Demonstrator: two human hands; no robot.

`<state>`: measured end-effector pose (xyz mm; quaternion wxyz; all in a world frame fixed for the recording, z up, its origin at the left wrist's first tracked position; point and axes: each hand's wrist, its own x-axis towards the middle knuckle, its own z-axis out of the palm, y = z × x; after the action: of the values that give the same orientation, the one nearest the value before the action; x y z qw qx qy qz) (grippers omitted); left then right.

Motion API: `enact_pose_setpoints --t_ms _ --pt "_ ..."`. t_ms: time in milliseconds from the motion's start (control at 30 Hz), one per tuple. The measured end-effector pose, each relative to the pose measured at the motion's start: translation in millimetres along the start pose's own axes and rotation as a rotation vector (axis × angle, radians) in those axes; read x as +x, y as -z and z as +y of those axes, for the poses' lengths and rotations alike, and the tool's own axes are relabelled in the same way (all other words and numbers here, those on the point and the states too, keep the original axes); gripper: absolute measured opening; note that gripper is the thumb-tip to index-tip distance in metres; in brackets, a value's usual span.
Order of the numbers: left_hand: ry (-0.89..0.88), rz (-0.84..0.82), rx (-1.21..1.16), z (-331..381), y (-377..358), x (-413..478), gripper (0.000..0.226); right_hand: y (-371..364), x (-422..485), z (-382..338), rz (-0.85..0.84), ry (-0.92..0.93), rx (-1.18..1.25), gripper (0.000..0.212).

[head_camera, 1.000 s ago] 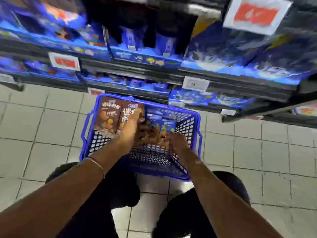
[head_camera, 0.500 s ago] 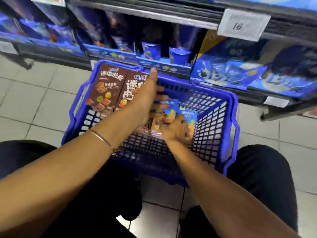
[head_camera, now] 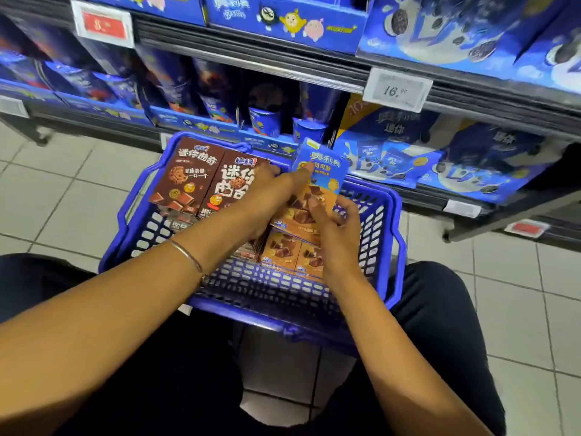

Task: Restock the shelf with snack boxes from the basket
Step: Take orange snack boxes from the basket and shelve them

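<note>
1. Your right fingers (head_camera: 318,212) are curled and pinch the lower edge of the blue-and-orange box (head_camera: 323,174). Your left fingers (head_camera: 300,174) reach out nearly straight, one tip pressed to its upper face. The left thumb is hidden, so I cannot tell whether that hand truly grips.
2. The box stands tilted above the far right part of the basket (head_camera: 394,221). Its top is just in front of the lower shelf (head_camera: 424,201) and not yet on it.
3. A pinch at one edge is a thin hold. If your left fingertip comes off too soon, the box may swing or drop onto the orange boxes (head_camera: 283,250) lying below it.
4. Your left hand (head_camera: 257,199) lies across the brown boxes (head_camera: 191,174) that lean at the basket's far side. A careless pull of the wrist could tip them flat.
5. The shelf ahead is crowded. Push in at the wrong gap and you may knock the blue cups (head_camera: 265,122), or set the box under the wrong price.
6. The brown boxes read "迷你曲奇", one also "一口一个", the other topped "趣多多".
7. The held box reads "奥利奥", and a shelf pack to its right shows "迷你".
8. The price tag (head_camera: 397,89) reads "16.", with its small digits unreadable. The red tag (head_camera: 103,25) is too blurred to read.
</note>
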<state>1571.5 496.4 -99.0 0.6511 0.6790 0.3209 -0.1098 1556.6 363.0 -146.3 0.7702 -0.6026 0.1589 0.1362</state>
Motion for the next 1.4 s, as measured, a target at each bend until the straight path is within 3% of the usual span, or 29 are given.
enact_pose_setpoints --t_ms 100,200,300,467,533,567,733,867,1067,1233,1400 --pt "0.011 -0.046 -0.004 3 0 -4 0.057 -8 -13 -20 -0.041 0.028 -0.006 0.047" --pt "-0.047 -0.025 -0.043 6 0 -7 0.037 -7 -14 -22 -0.069 0.085 -0.012 0.037" --pt "-0.081 0.016 -0.071 6 3 -10 0.029 6 0 -4 0.048 0.110 -0.076 0.028" --pt "-0.109 0.023 -0.087 9 5 -16 0.030 34 53 58 0.240 -0.173 -0.453 0.027" --pt "-0.092 0.030 -0.105 11 5 -19 0.031 41 66 77 0.276 -0.322 -0.674 0.052" --pt "-0.083 0.029 -0.118 12 5 -20 0.032 42 70 84 0.267 -0.375 -0.732 0.061" --pt "-0.093 0.007 -0.113 12 7 -25 0.035 44 84 108 0.158 -0.490 -0.847 0.049" --pt "-0.083 0.014 -0.098 11 6 -26 0.037 49 84 111 0.132 -0.482 -0.849 0.020" --pt "-0.068 0.026 -0.096 10 8 -26 0.035 56 77 111 0.191 -0.471 -0.819 0.055" --pt "-0.066 -0.010 -0.078 9 7 -27 0.035 54 71 114 0.281 -0.457 -0.751 0.057" --pt "-0.075 -0.021 -0.082 9 6 -27 0.034 58 63 105 0.262 -0.380 -0.689 0.057"
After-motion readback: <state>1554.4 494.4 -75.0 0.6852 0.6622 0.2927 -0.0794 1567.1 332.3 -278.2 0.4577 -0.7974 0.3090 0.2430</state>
